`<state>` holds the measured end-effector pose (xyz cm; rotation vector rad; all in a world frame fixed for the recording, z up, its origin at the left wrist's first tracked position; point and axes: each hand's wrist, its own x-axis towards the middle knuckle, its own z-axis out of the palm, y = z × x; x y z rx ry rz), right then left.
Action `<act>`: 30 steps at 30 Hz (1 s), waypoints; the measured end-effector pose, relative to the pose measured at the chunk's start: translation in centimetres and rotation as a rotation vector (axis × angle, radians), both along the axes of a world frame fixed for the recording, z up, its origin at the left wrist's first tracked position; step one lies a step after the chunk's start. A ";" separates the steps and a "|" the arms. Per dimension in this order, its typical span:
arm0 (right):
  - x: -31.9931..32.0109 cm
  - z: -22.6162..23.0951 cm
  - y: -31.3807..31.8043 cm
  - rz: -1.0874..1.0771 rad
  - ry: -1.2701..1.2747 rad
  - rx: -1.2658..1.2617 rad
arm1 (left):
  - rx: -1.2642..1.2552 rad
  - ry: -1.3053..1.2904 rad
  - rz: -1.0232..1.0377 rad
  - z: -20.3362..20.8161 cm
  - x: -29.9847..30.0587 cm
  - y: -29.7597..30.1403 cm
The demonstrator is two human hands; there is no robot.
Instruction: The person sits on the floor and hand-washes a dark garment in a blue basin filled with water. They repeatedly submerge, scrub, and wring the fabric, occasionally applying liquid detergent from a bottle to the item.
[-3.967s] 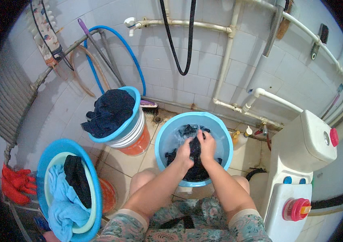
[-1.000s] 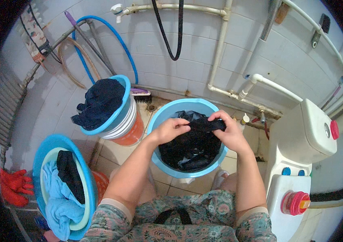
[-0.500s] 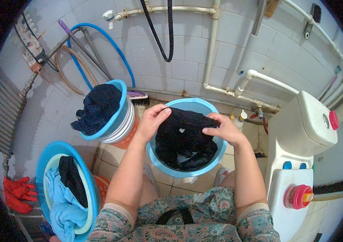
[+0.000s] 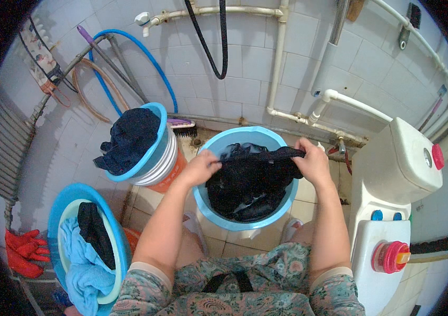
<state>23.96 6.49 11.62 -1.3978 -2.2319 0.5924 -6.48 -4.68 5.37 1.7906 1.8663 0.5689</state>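
Observation:
A black garment (image 4: 258,174) is stretched between my two hands above a light-blue basin (image 4: 208,208). My left hand (image 4: 204,167) pinches its edge at the basin's left rim. My right hand (image 4: 312,160) grips the other end of that edge past the right rim, the fingers wrapped round the cloth. The lower part of the garment hangs into the basin, among wet dark cloth and some water; where one piece ends and another starts I cannot tell.
To the left, a blue basin with dark clothes (image 4: 132,139) rests on a bucket (image 4: 167,168). Nearer stands another blue basin (image 4: 58,210) with a light-blue towel (image 4: 84,279). Red gloves (image 4: 26,253) hang beside it. A toilet (image 4: 381,226) stands at right, pipes (image 4: 277,68) on the wall.
Both hands have spread apart, my right hand moving right and my left slightly down. The garment's top edge is now pulled into a taut, nearly level line.

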 end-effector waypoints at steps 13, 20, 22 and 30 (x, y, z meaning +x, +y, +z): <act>-3.8 -9.3 2.4 -0.151 0.455 -0.323 | 0.122 -1.230 1.032 -4.8 0.9 3.9; -7.1 -18.4 -1.7 0.124 -0.297 -0.107 | -0.255 0.345 0.190 -11.3 6.9 3.5; -7.5 -19.7 -1.7 0.108 -0.321 -0.163 | -0.335 0.293 0.186 -11.5 7.4 3.5; -10.3 -15.4 0.1 0.100 0.613 -0.569 | -0.039 -1.793 0.848 -6.6 5.4 6.5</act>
